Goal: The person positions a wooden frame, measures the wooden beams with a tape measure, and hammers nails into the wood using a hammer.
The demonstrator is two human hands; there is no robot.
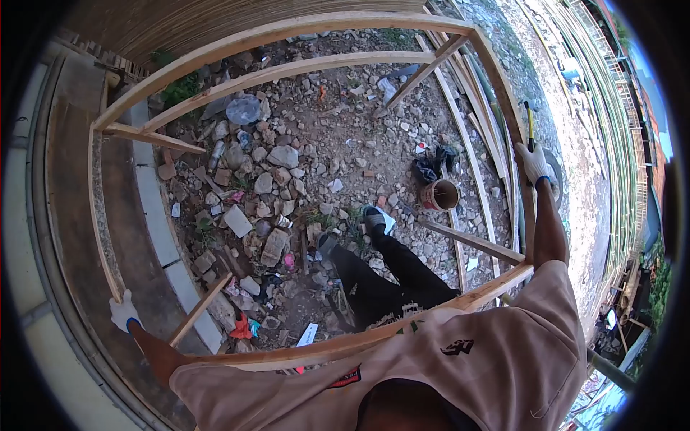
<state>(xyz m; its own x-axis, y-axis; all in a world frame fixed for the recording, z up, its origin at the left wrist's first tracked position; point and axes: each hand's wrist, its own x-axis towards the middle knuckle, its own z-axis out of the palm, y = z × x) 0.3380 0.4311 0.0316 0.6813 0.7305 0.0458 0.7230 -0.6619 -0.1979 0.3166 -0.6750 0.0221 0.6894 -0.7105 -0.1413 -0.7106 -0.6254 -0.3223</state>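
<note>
A large frame of pale wooden beams [287,67] surrounds me, with short legs joined to its corners. My left hand [124,313], in a white glove with a blue cuff, grips the frame's left beam [103,223] near its lower end. On the other side, my right hand [534,165], gloved the same way, is closed around a hammer [530,123] with a yellow and black handle. That hand also rests against the frame's right beam [509,100]. Its fingers are partly hidden. The near beam [359,345] runs across in front of my shirt.
Rubble and stones [284,156] cover the ground around my feet. A bucket [440,195] stands by a black plastic bag [429,167]. Long wooden strips [467,144] lie at the right. A low concrete ledge [157,215] runs along the left. Bamboo poles [611,108] lie farther right.
</note>
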